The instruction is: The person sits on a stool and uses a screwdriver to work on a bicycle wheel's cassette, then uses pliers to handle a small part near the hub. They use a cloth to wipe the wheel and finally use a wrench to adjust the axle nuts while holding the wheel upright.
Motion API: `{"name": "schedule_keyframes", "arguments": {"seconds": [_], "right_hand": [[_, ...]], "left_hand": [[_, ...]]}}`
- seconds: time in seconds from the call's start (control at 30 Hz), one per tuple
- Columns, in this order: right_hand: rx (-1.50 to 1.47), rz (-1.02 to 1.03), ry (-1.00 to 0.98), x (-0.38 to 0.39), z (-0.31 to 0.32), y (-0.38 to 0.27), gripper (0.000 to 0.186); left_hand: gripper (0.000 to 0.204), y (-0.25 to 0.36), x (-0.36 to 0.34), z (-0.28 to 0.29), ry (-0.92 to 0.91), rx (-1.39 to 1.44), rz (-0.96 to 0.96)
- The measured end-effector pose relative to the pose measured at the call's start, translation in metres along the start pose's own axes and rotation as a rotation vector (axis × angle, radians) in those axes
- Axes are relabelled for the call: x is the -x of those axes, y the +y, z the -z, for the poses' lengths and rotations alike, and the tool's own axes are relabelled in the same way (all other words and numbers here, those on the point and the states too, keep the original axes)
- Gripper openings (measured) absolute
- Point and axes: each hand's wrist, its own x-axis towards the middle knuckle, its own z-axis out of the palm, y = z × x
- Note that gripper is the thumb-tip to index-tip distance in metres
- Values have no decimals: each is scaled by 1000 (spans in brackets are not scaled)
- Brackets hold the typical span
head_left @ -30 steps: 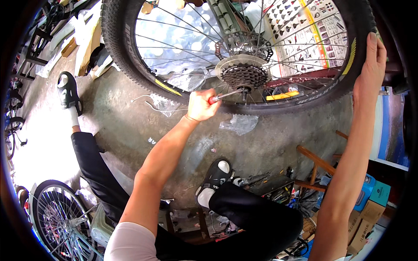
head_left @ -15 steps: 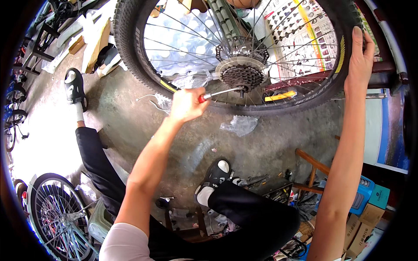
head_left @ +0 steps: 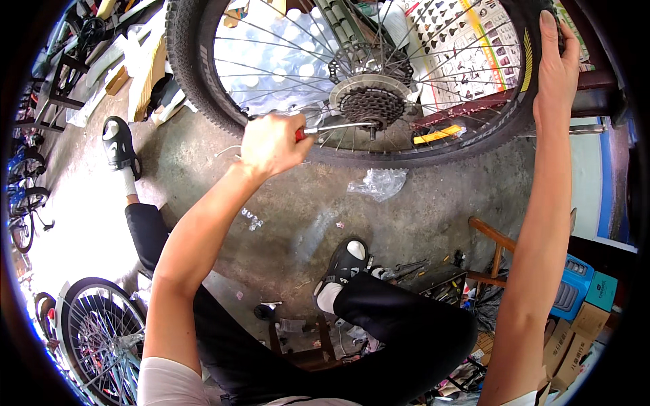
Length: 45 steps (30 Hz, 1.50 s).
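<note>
A bicycle wheel (head_left: pixel 450 150) with a black knobbly tyre stands in front of me, attached to a green frame part (head_left: pixel 338 24). My left hand (head_left: pixel 276 143) is closed round the red grip of a tool (head_left: pixel 332 126) with a slim silver shank. The shank's far end meets the axle end (head_left: pixel 372 128) beside the dark sprocket cassette (head_left: pixel 369 108); whether it is a screwdriver or a wrench does not show clearly. On the tyre's right side, my right hand (head_left: pixel 556 78) grips the rubber, thumb and fingers bent over it.
A printed parts sheet (head_left: pixel 460 51) and a wrapped pack of bottles (head_left: pixel 271 64) lie behind the spokes. Crumpled clear plastic (head_left: pixel 379 184) is on the concrete floor. Loose tools (head_left: pixel 420 274) and cardboard boxes (head_left: pixel 572 345) are at the lower right, another wheel (head_left: pixel 98 331) at lower left.
My left hand has moved left and slightly up with the tool, whose shank now lies more level. The wheel appears a little higher and further left. My right hand keeps hold of the tyre.
</note>
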Motion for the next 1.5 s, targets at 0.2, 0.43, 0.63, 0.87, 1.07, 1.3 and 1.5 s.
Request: {"name": "schedule_keyframes", "arguments": {"seconds": [0.2, 0.43, 0.63, 0.87, 1.07, 1.3, 1.5], "right_hand": [[-90, 13, -9, -1, -2, 6, 70], [-111, 13, 21, 4, -2, 5, 64], [-128, -4, 57, 2, -7, 0, 62], [-19, 35, -14, 7, 2, 4, 69], [43, 12, -22, 2, 2, 7, 76], [60, 61, -23, -8, 6, 13, 77], [134, 55, -52, -13, 1, 22, 76]], "left_hand": [[26, -6, 5, -66, 131, 276, 67], [21, -15, -6, -93, 245, 345, -68], [19, -19, -19, -107, 338, 401, -150], [15, 18, 27, -100, 235, 371, 4], [29, 88, 167, -88, 73, 418, 210], [29, 24, 240, -109, 30, 71, 401], [34, -41, 264, -136, -113, -108, 504]]}}
